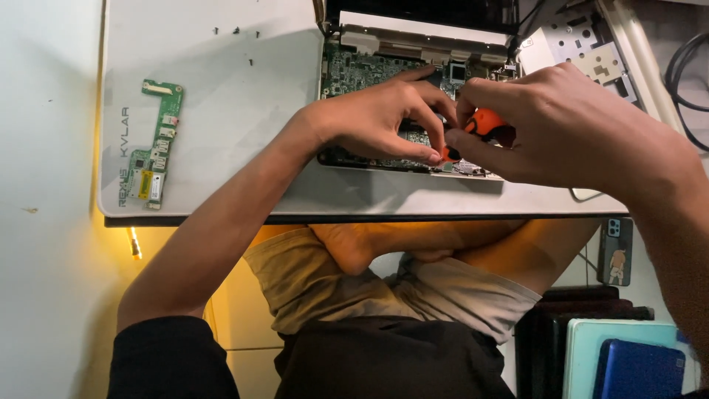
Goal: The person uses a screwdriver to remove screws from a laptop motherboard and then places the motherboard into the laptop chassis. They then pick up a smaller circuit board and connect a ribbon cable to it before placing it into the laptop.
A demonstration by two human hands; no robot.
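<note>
An opened laptop base with its green circuit board (pixel 354 70) exposed lies on a white mat (pixel 244 111). My right hand (pixel 561 122) grips an orange-handled screwdriver (pixel 484 122) above the board's near edge. My left hand (pixel 380 118) pinches the screwdriver's lower end near the tip (pixel 445 154) with thumb and fingers. The tip itself is hidden by the fingers.
A small green circuit board (pixel 155 144) lies on the mat's left side. Several tiny screws (pixel 236 31) sit near the far edge. A metal bracket (pixel 583 48) and cables (pixel 687 66) are at the right. A phone (pixel 615 251) lies on the floor beside my crossed legs (pixel 413 251).
</note>
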